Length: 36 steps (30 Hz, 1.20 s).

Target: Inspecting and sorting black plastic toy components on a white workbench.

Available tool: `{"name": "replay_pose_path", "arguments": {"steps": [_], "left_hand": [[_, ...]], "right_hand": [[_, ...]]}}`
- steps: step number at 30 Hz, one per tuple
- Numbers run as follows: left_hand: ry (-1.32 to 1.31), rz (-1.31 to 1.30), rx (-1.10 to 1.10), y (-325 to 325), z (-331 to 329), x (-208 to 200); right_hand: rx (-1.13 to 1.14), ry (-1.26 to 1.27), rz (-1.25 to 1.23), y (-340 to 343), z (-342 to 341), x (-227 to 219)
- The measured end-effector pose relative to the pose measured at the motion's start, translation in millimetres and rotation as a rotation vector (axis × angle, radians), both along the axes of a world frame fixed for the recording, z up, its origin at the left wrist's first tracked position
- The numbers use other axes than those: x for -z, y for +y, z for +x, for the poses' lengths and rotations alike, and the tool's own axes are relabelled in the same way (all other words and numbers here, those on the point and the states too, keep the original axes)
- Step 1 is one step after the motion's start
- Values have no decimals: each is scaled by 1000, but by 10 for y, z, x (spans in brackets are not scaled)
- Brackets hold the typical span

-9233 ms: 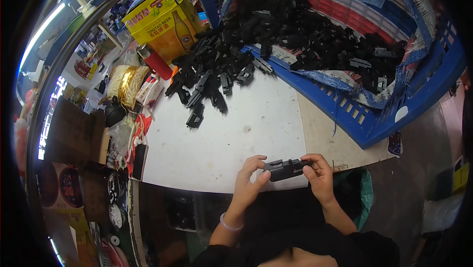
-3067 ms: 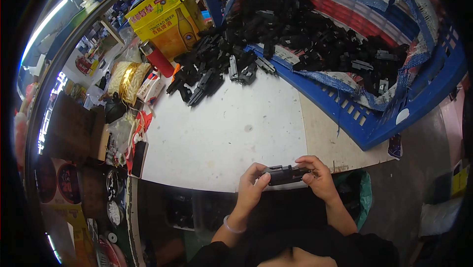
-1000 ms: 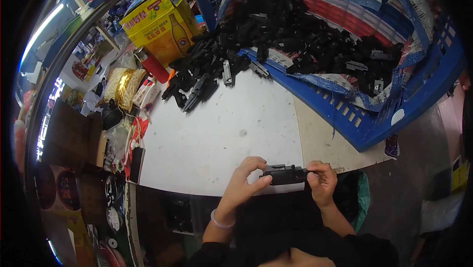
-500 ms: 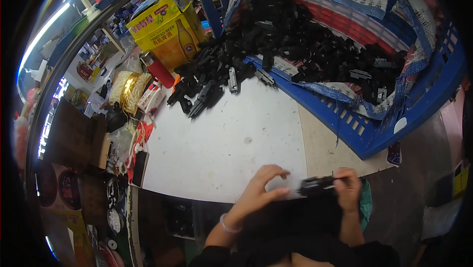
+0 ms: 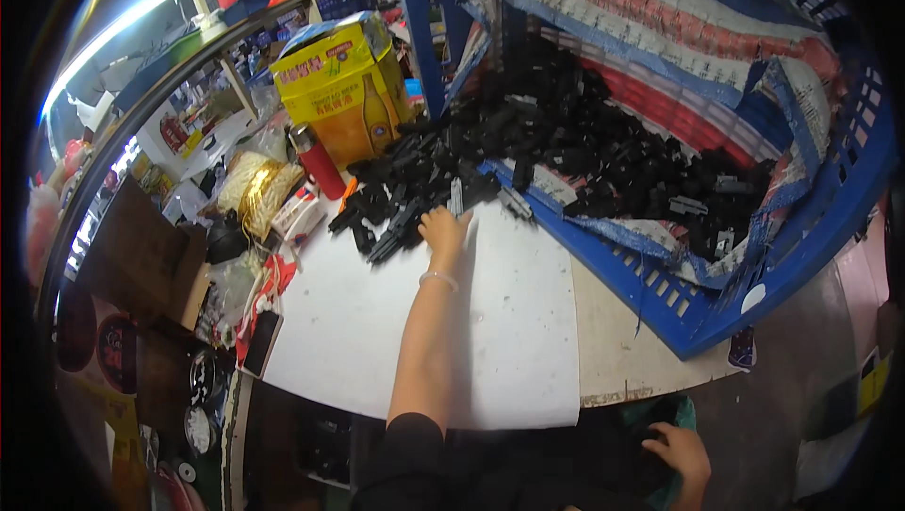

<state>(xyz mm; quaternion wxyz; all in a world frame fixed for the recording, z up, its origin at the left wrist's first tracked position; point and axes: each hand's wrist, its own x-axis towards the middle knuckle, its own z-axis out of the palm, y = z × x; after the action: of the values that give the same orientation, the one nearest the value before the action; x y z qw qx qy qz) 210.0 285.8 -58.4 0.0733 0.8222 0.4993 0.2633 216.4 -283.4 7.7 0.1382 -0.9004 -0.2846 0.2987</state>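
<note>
My left hand [image 5: 443, 231] reaches across the white table top to the near edge of a heap of small black pistol-shaped pieces [image 5: 415, 167]. Its thumb and fingers close around the lower end of one piece with a grey top [image 5: 456, 194], which still lies against the heap. Another grey-topped piece [image 5: 516, 203] lies just to the right. Low on the right, past the table's front edge, my right hand [image 5: 681, 453] is open with bent fingers apart and nothing visible in it. A green bag [image 5: 674, 412] shows beside it.
A blue plastic crate [image 5: 693, 332], lined with a striped woven sack [image 5: 801, 124], lies tipped and spills more black pieces. At the left stand a yellow carton [image 5: 330, 101], a red bottle [image 5: 320, 167], a cord bundle [image 5: 255, 181] and a dark phone-like slab [image 5: 262, 343] by the table edge.
My left hand has moved forward from the front edge to the heap. My right hand has dropped lower, and the black piece it held is out of it. The view has shifted slightly.
</note>
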Motion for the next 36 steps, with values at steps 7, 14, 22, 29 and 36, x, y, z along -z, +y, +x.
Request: {"name": "replay_pose_path", "arguments": {"steps": [7, 14, 22, 29, 36], "left_hand": [[-100, -140, 165, -135, -240, 13], [-105, 484, 671, -938, -846, -199], [-134, 893, 992, -2030, -1522, -686], [-510, -3, 867, -2300, -1664, -910], [-626, -639, 930, -2525, -1707, -1070]], "right_hand": [[-263, -74, 289, 392, 56, -42], [-400, 106, 555, 1138, 18, -276], [88, 717, 1226, 1821, -233, 80], [61, 485, 1396, 1614, -504, -123], [40, 407, 1420, 1441, -535, -159]]}}
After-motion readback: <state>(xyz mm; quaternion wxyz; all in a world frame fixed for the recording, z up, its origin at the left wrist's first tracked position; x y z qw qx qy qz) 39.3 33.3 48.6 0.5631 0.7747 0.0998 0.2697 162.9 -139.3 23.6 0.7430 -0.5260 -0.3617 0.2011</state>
